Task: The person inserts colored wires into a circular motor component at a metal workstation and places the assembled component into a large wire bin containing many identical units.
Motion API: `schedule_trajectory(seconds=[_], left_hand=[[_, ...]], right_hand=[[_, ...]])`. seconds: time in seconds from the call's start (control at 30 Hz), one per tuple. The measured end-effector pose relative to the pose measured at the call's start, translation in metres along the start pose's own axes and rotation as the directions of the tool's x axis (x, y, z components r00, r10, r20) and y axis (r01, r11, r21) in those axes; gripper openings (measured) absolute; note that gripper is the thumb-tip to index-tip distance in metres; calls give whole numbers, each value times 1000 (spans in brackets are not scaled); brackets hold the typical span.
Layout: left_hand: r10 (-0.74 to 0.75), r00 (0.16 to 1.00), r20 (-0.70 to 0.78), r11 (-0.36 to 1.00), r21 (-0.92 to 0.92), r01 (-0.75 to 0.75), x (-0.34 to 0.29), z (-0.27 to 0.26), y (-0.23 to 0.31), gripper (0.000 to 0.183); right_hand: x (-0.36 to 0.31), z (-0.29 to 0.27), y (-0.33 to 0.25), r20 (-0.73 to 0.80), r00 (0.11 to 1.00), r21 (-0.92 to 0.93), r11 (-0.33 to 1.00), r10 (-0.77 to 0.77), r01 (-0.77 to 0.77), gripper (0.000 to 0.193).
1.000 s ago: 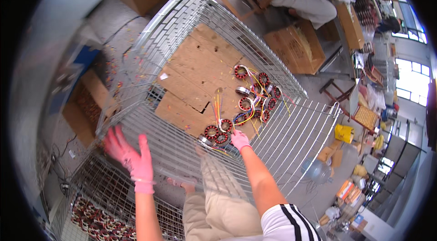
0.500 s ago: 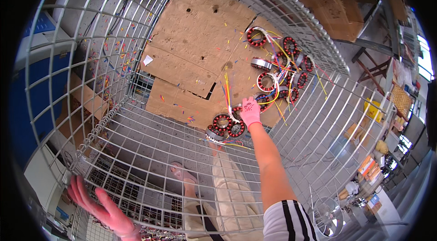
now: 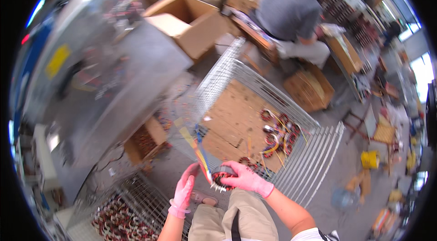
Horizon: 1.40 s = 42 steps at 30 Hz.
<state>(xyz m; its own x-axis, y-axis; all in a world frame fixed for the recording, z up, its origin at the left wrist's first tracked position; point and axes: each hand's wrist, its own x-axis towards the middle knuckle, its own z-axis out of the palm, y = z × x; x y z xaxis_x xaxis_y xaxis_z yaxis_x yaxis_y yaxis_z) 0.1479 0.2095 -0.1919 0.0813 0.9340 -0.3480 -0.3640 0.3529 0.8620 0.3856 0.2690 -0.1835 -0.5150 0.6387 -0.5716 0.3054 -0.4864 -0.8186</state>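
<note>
My right hand (image 3: pixel 252 181), in a pink glove, grips a motor stator (image 3: pixel 221 171), a dark ring with red windings. Its long yellow, blue and red lead wires (image 3: pixel 199 150) stick up and away toward the far left, blurred by motion. Just left of the stator is my left hand (image 3: pixel 183 188), also in a pink glove, its fingers stretched out beside the wires. Beyond my hands, several more stators (image 3: pixel 269 139) with coloured leads lie on cardboard (image 3: pixel 230 109) inside a wire cage (image 3: pixel 291 96).
Another wire cage (image 3: pixel 152 195) packed with stators stands at lower left. A blurred grey metal surface (image 3: pixel 150 63) spans the left, near an open cardboard box (image 3: pixel 200 31). A seated person (image 3: pixel 291 11) works at the far side. A yellow bucket (image 3: pixel 370 160) stands at right.
My right hand has left the cage floor and come toward me, now lifting a stator. My left hand has moved right, beside its wires. The view has swung up and left.
</note>
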Motion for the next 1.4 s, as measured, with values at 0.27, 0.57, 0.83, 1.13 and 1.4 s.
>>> schedule_trajectory(seconds=[0.27, 0.57, 0.83, 1.13, 1.4], left_hand=[[297, 809, -508, 886, -169, -432, -160, -69, 124, 42], [333, 322, -886, 142, -291, -946, -250, -221, 193, 37], [640, 441, -629, 634, 756, 159, -268, -273, 183, 13], [595, 304, -744, 800, 584, -138, -209, -207, 275, 42], [271, 48, -961, 838, 211, -504, -197, -323, 327, 17]], right_hand=[[-42, 221, -160, 211, 965, -268, 940, -155, 209, 65], [-81, 334, -211, 274, 829, -377, 738, -487, 559, 51], [-21, 286, -266, 179, 816, -448, 693, -550, 565, 42], [77, 316, -315, 375, 745, -430, 609, -551, 667, 48], [140, 409, -350, 525, 503, -513, 215, -687, 831, 42]])
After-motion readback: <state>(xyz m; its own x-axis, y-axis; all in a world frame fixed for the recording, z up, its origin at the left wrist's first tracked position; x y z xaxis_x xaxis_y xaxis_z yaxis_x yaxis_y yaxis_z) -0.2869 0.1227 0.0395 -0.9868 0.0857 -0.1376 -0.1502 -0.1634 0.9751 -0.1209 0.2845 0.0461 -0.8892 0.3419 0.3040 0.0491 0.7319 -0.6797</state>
